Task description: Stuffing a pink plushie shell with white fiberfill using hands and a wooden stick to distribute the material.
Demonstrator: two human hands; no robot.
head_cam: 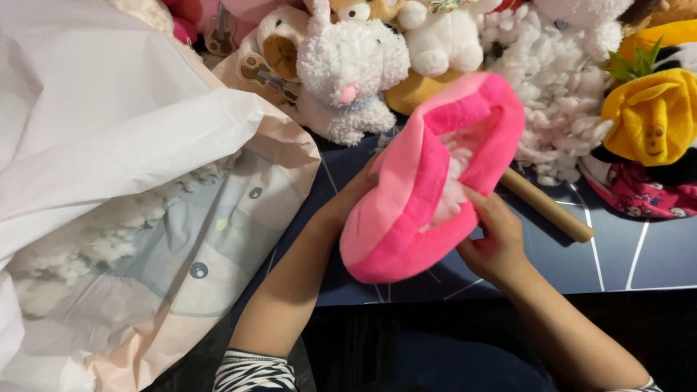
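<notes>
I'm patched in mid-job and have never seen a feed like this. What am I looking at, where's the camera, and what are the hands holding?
There is no machine here: these are a person's two bare hands, filmed from a camera worn on the head and looking down at a dark blue table.

The left hand supports a pink plush shell from behind; much of that hand is hidden. The right hand grips the shell's lower edge, fingers at the opening, where white stuffing shows.

On the table lie a cardboard tube, a loose pile of white stuffing, a white plush animal and a yellow plush toy. To the left sits a large open plastic bag holding more stuffing.
</notes>
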